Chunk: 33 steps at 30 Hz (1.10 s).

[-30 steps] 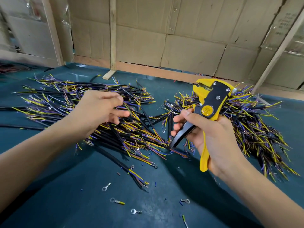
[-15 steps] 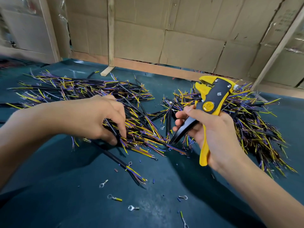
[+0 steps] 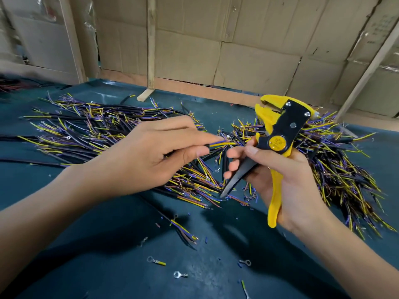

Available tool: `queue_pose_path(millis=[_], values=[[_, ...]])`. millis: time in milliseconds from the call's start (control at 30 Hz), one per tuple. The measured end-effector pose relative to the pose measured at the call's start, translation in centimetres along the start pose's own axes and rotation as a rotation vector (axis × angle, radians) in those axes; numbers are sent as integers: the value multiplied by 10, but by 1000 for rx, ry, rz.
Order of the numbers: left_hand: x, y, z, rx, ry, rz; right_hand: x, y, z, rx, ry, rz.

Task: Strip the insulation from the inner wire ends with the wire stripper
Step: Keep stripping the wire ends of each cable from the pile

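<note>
Over a dark teal surface point(image 3: 64, 244), two hands work above heaps of cut cable. Left hand point(image 3: 151, 156) pinches one black-sheathed cable point(image 3: 212, 145) between thumb and forefinger, lifted off the pile; its stub of inner wires, yellow and blue-purple, pokes out past the fingertips toward the right. Whether those tips are bare yet, cannot tell, too small and a bit blurred.

Right hand point(image 3: 278, 175) grips the wire stripper point(image 3: 278, 134), fingers curled round its handles, thumb laid across near the round yellow pivot disc. Tool stands roughly upright, head up and tilted slightly left. Body is yellow plastic with a black plate carrying silver rivets. One handle is yellow and hangs down past the palm; the other is black and angles down-left to a pointed end. Handles spread apart. The held wire ends sit just left of the stripper, below its head, not touching it.

Left pile point(image 3: 90, 130) spreads wide: black sheaths fanning into yellow and purple strands, some coppery tips. Right pile point(image 3: 336, 167) lies behind and beside the right hand, same colours, denser. Near edge of the surface holds scattered ring terminals point(image 3: 180, 275), silver, one with a yellow sleeve point(image 3: 156, 261), plus small snips of insulation. Cardboard sheets point(image 3: 248, 50) and wooden battens point(image 3: 150, 46) back the scene.
</note>
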<state>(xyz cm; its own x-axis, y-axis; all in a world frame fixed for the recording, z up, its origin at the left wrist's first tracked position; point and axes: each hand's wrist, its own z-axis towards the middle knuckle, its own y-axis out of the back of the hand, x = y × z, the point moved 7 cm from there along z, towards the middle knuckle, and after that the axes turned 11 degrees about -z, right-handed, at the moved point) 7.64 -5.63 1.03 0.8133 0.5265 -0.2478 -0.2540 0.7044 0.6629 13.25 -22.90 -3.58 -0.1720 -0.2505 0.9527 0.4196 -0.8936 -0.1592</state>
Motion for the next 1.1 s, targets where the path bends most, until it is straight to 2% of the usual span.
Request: queue_pose_path(millis=[67,167,367,433,500,600,767,1000,1100], values=[[-1,-1,0,3,30,-67,4,-8,-4,77,46,30],[8,-11,-4,15,231,-386,11,-12,-7,101,114,-3],[15,-45,-9,-18,613,-1082,11,-7,-4,-39,121,-106],[15,-57,-12,-34,689,-1236,7,-4,-2,-85,94,-111],[14,-64,-14,-22,727,-1309,4,0,-1,-117,71,-91],[13,-70,-17,91,786,-1396,9,14,1,-219,103,-88],[15,-70,-24,219,835,-1405,15,43,8,-364,104,-20],[16,-68,-23,224,875,-1377,16,50,9,-418,139,3],[18,-67,-22,150,865,-1380,17,47,8,-420,156,-8]])
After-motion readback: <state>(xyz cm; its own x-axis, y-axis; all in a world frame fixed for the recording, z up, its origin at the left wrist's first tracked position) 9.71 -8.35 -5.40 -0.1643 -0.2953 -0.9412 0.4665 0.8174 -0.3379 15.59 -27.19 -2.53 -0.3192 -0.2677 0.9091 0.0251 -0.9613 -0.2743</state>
